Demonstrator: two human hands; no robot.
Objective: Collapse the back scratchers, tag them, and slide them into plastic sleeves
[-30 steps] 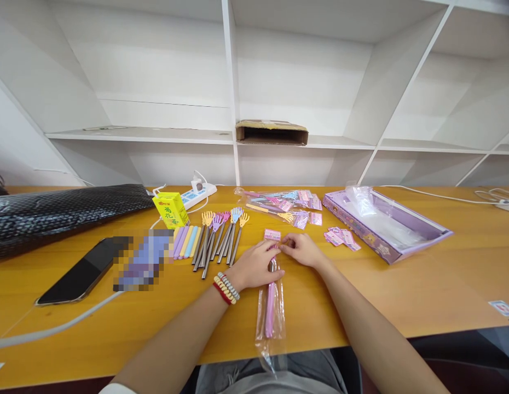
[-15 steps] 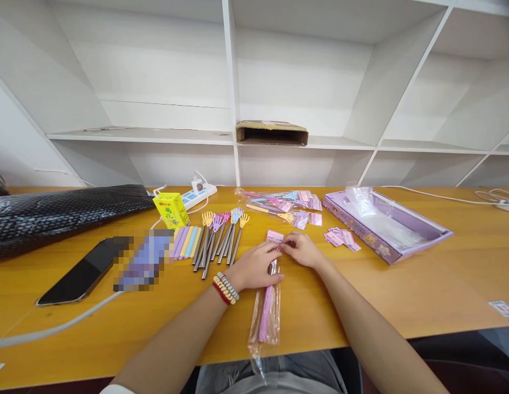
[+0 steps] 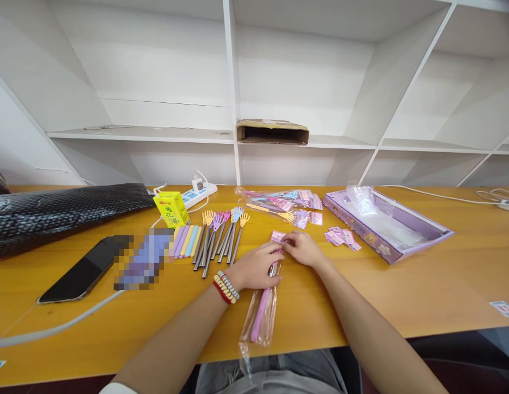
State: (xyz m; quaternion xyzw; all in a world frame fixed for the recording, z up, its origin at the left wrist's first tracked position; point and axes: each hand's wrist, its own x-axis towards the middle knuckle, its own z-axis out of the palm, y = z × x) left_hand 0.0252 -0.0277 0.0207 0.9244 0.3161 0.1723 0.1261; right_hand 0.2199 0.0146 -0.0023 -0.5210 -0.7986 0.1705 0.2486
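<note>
My left hand, with bead bracelets at its wrist, is closed over a pink-handled back scratcher inside a clear plastic bag. The handle end points toward me, and my fingers partly cover the head. Beside it, my right hand pinches at the top of the bag, fingertips close to my left fingers. Exactly what that pinch holds is too small to see. A small pink printed card shows just beyond the fingertips, at the bag's far end.
Left of my hands lie metal scratcher rods with coloured hand-shaped heads and pastel handles. Bagged scratchers lie behind. To the right are loose cards and a purple box. A yellow drink carton and phone stand left.
The bag's near end, with the pink handle, has swung a little to the left. The card at the far end has tilted and shifted slightly right. Both hands stay nearly in place.
</note>
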